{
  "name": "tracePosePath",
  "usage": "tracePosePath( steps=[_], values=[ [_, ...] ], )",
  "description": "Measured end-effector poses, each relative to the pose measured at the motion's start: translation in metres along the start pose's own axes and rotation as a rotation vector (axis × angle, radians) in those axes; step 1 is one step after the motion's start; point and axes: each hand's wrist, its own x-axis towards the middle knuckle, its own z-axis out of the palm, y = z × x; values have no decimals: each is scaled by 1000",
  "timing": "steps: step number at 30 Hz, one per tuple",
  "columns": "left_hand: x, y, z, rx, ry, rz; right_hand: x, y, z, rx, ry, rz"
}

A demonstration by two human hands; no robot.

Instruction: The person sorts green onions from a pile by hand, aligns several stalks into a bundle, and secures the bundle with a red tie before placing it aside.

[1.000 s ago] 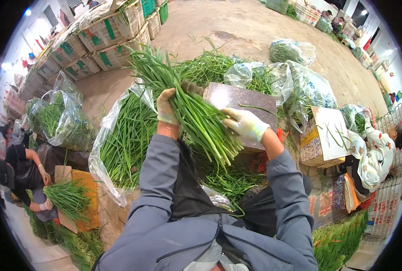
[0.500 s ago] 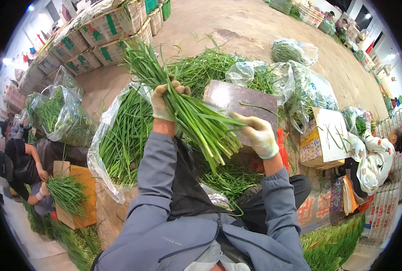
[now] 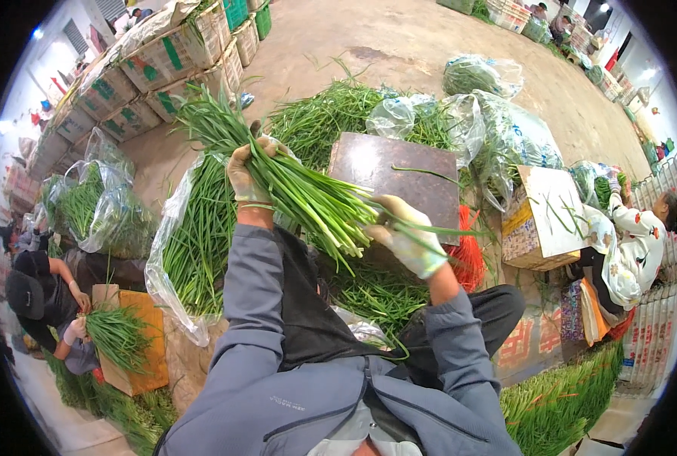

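My gloved left hand grips a thick bunch of long green leafy stalks, tilted with leafy tips toward the upper left and pale ends toward the lower right. My gloved right hand pinches a loose green strand beside the pale ends. Behind it lies a dark board with one stray leaf, and red ties hang at its right. A big open plastic bag of stalks is left of my hands; loose stalks lie below them.
A person at left handles stalks over a board; another person sits right, beside a board-topped box. Stacked crates stand back left. Bagged greens lie back right. More greens lie at lower right.
My left hand has moved left with the bunch. My right hand has shifted left and down and now has a loose strand pulled out to the side.
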Motion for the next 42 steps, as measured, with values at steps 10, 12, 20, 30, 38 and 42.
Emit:
tracePosePath(
  steps=[10, 12, 20, 30, 38, 42],
  values=[
    [6, 10, -16, 217, 183, 250, 1, 35, -7, 729, 196, -124],
    [7, -2, -6, 97, 251, 109, 6, 19, -4, 473, 259, -238],
    [13, -30, -9, 254, 364, 120, 61, -17, 86, -360, 277, -443],
    [10, 7, -9, 144, 445, 149, -1, 18, 30, 582, -261, 26],
    [15, 26, -10, 168, 683, 225, -74, 127, 36, -203, -677, 41],
    [16, 25, -9, 123, 656, 226, -74, 149, 42, -613, -820, 122]
  ],
)
